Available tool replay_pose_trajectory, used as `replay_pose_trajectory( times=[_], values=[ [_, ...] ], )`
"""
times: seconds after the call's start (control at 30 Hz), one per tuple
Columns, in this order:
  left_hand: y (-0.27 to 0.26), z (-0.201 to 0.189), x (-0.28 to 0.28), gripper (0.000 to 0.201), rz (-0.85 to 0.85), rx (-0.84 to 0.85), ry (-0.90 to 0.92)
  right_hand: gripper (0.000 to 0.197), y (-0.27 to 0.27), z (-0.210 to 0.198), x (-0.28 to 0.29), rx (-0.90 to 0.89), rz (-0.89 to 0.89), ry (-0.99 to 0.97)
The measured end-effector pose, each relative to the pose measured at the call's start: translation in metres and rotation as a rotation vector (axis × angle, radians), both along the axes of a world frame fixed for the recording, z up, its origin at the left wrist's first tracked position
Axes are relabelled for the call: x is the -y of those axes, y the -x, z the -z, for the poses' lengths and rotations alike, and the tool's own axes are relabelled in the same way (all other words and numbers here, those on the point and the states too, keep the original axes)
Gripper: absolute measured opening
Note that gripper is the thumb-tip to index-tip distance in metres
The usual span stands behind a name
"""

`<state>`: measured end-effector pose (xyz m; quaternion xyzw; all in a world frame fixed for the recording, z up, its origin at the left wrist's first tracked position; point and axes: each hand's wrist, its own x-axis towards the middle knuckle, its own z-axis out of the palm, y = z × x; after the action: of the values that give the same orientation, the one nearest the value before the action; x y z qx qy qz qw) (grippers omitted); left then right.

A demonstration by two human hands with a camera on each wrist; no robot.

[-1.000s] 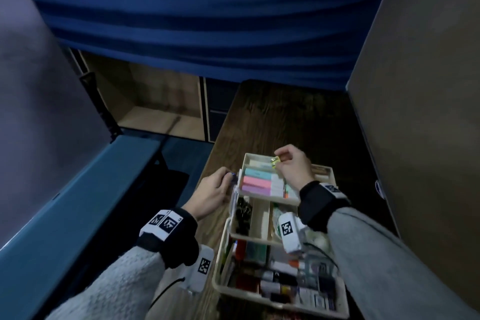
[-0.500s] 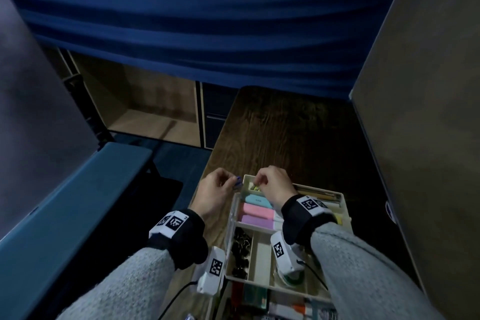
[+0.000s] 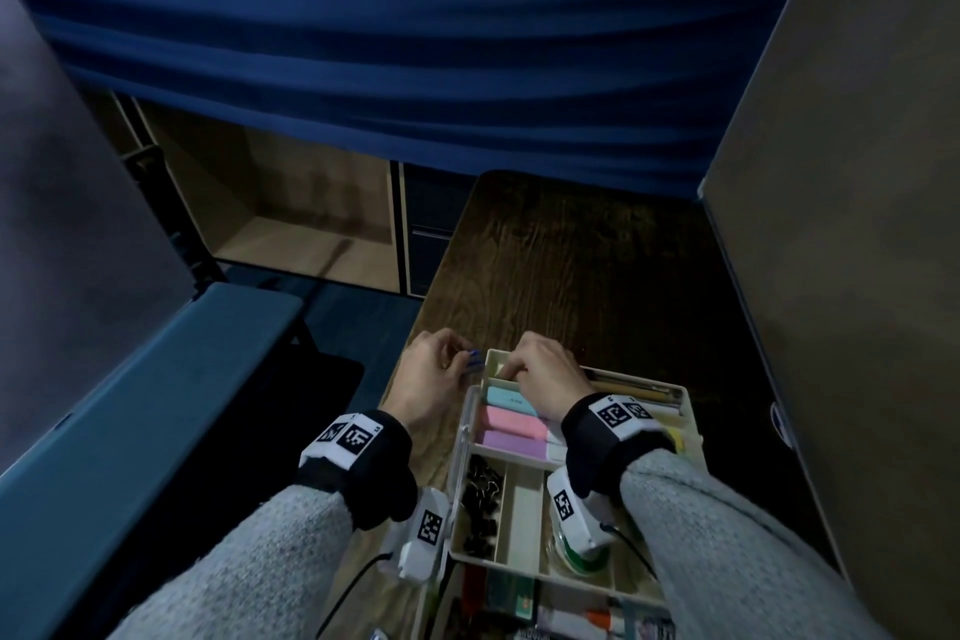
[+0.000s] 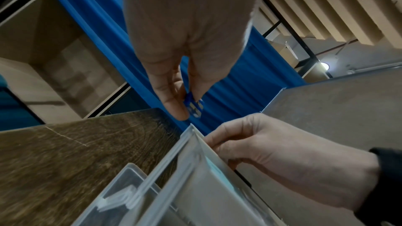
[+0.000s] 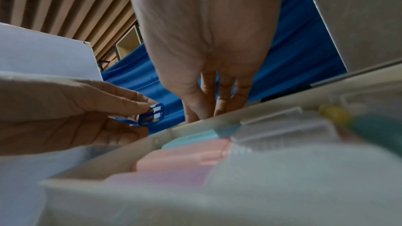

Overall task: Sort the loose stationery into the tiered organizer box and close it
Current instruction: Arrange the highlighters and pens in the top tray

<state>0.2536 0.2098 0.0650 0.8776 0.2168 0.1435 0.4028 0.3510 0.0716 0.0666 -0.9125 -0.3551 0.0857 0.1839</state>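
Bench: a dark wood-grain bench (image 3: 571,265) runs away from the person, its far end rounded; the organizer box sits at its near end.
Organizer box: a cream tiered organizer box (image 3: 688,411) stands open, its trays stepped one below another toward the person.
Top tray: pastel erasers (image 3: 514,424) in teal, pink and purple lie side by side at the left; pencils (image 3: 634,387) lie along the far edge.
Middle tray: black binder clips (image 3: 480,504) fill the left compartment; a narrow compartment beside them shows only its cream floor.
Lowest tier: blurred pens and small items, too dim to name.
Left hand: the left hand (image 3: 434,379) hovers just beside the box's far left corner, thumb and forefinger pinching a small blue pencil sharpener (image 4: 193,106) above the bench edge.
Right hand: the right hand (image 3: 545,374) reaches into the far left corner of the top tray with fingers (image 5: 219,102) curled down behind the rim; whether its grip holds anything cannot be told.
Sleeves: grey knit sleeves (image 3: 727,546) end in black wrist straps with printed square markers.
Room: a blue curtain (image 3: 415,42) hangs behind the bench; a grey panel (image 3: 841,224) stands along the right; a blue surface (image 3: 119,405) lies at the left; pale wooden shelving (image 3: 291,213) stands beneath the curtain.
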Motion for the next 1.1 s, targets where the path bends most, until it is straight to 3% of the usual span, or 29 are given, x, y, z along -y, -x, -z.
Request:
replay_pose_trajectory(
  times=[0.33, 0.6, 0.73, 0.93, 1.1],
  values=[
    [-0.01, -0.004, -0.002, 0.024, 0.105, -0.01, -0.121, 0.029, -0.003, 0.0, 0.012, -0.021, -0.031, 0.088],
    [-0.026, -0.008, 0.01, 0.019, 0.258, -0.101, -0.379, 0.038, 0.002, -0.006, 0.027, -0.062, -0.124, 0.091],
    [-0.032, -0.007, 0.016, 0.02, 0.354, -0.079, -0.468, 0.028, 0.008, -0.004, 0.027, 0.029, -0.211, 0.208],
    [-0.031, -0.005, 0.015, 0.043, 0.485, -0.226, -0.58, 0.027, 0.006, -0.007, 0.026, -0.042, -0.209, 0.242],
    [-0.025, -0.007, 0.015, 0.043, 0.581, -0.327, -0.775, 0.033, 0.008, -0.008, 0.024, -0.079, -0.224, 0.211]
  ],
)
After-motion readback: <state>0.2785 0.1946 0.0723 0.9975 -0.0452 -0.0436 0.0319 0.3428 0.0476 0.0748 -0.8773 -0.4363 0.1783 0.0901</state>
